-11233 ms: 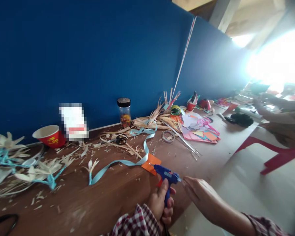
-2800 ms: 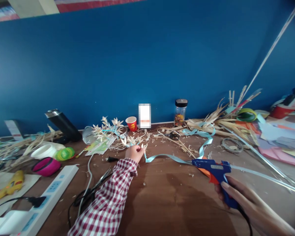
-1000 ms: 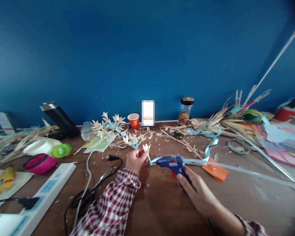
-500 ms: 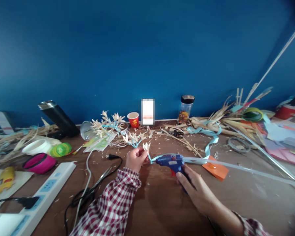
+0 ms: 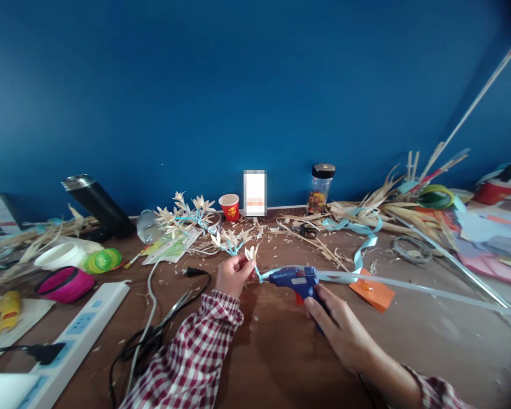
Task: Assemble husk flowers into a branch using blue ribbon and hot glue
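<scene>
My left hand is closed on a small cream-coloured husk flower, petals pointing up. Light-blue ribbon hangs at the flower's lower end, beside the nozzle. In my right hand is a blue glue gun, its tip pointing left at the ribbon; I cannot tell whether they touch. A long translucent glue stick trails out of its back to the right. Behind my left hand lie more husk flowers with blue stems, and a larger bunch.
A power strip with a black plug lies at left, near tangled cords. A red paper cup and a lidded jar stand by the wall. Scissors, an orange paper and dried husks lie at right.
The whole view has shifted very slightly. Both hands keep their places, with the flower and the glue gun still held.
</scene>
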`<state>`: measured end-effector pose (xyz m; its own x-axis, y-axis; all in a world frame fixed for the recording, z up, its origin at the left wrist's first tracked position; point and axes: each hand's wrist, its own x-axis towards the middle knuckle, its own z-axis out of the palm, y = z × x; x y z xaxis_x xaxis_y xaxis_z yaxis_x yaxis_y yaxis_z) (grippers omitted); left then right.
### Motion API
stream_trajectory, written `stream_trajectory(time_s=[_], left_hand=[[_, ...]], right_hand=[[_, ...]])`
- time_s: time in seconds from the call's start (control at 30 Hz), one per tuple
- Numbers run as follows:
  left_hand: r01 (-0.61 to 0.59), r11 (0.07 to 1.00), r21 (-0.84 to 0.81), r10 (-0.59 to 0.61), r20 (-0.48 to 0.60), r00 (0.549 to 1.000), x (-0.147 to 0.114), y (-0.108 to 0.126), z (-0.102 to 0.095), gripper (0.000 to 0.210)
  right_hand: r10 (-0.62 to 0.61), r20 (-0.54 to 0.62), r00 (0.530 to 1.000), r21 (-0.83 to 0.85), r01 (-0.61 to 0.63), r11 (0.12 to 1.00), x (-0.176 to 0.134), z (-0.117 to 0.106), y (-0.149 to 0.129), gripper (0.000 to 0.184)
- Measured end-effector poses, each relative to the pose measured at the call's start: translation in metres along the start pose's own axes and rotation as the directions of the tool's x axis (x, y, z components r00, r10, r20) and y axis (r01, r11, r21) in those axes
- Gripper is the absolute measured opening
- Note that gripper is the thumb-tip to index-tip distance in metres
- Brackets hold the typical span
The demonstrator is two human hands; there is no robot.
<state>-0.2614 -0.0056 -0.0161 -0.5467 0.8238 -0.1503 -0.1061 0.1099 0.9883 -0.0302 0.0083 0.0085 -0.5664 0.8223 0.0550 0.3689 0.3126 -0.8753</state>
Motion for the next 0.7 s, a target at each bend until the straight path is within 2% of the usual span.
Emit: stream_trajectory(time_s=[0.7], left_hand=[[-0.034, 0.999, 0.008, 0.034, 0.000, 0.999, 0.0027, -0.0056, -0.0009, 0.023]], right_hand=[[0.020, 0.028, 0.999, -0.022, -0.019, 1.000, -0.0001, -0.0002, 0.0039, 0.026]])
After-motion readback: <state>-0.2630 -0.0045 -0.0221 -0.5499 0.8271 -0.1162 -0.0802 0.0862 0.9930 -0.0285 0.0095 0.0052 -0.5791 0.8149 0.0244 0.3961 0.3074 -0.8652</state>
